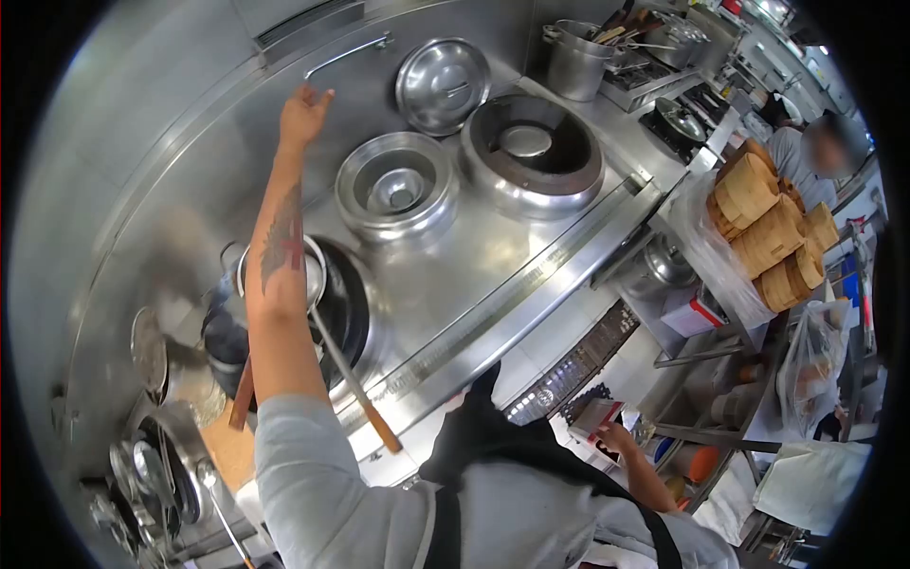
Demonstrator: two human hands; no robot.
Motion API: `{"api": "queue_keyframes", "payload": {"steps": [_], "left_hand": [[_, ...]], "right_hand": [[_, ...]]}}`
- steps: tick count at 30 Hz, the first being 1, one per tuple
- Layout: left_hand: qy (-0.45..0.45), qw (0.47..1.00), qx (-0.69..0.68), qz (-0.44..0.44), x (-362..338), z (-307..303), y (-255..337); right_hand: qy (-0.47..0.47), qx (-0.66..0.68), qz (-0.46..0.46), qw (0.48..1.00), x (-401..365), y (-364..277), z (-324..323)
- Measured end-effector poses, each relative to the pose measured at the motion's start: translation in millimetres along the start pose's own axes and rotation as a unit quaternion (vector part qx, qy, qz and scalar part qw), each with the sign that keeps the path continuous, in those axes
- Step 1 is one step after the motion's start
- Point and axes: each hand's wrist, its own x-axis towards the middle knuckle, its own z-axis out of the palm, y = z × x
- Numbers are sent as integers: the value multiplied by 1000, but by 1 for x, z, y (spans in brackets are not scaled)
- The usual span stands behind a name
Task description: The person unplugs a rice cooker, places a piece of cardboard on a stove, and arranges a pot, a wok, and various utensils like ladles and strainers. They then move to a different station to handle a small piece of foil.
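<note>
My left hand [303,116] is raised just below the free end of a thin metal spout [349,55] on the steel back wall. Its thumb stands apart from the fingers, and nothing shows in it. Low on the right, my right hand [618,440] grips the edge of a white and red box [597,417]. Beneath my left forearm, a round strainer with a wooden handle [383,429] lies across a dark wok [353,308]. A steel pot [391,224] and a large round burner well [531,194] sit to the right.
A round steel lid [442,87] leans on the back wall. Bamboo steamers [758,237] are stacked at the right, with a person [806,156] behind them. A tall pot [576,71] stands by the stove. Ladles and bowls [142,484] lie lower left.
</note>
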Motion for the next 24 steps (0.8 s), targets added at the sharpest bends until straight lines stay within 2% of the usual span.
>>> {"api": "queue_keyframes", "payload": {"steps": [1,3,5,6,7,8,9,13,15,17,18,20,21,22,23,24], "left_hand": [[4,1000,-13,1,19,16,-20],[-13,989,-12,-144,58,47,-73],[27,991,50,-124,90,80,-138],[22,991,121,-57,120,109,-227],[27,981,193,10,147,134,-298],[49,988,137,-58,151,152,-284],[73,986,84,-126,159,143,-268],[76,941,283,-171,146,155,-184],[58,916,362,-164,139,165,-178],[58,876,418,-234,111,141,-83],[55,875,421,-232,112,141,-70],[-76,894,411,-163,111,110,-76],[-102,900,420,-61,105,106,-85],[-31,907,419,27,87,103,-78],[-26,913,400,74,78,104,-64],[-72,943,320,55,66,100,-20]], "right_hand": [[-7,111,59,992,7,29,-6],[138,282,143,939,-37,20,-30],[165,247,168,940,-71,29,-46],[178,250,184,934,-86,19,-55],[152,255,214,931,-105,9,-55],[125,261,238,927,-119,10,-52],[133,270,247,921,-124,11,-50],[144,283,307,897,-126,22,-23],[8,433,329,839,-107,42,-6],[-6,281,289,915,-100,-1,-12],[-4,285,258,923,-91,-4,-15],[-4,306,205,930,-62,-6,-23],[43,262,198,943,-52,-25,-33],[50,261,171,949,-45,-36,-46],[60,267,147,951,-37,-46,-55],[42,256,145,955,-27,-52,-62]]}}
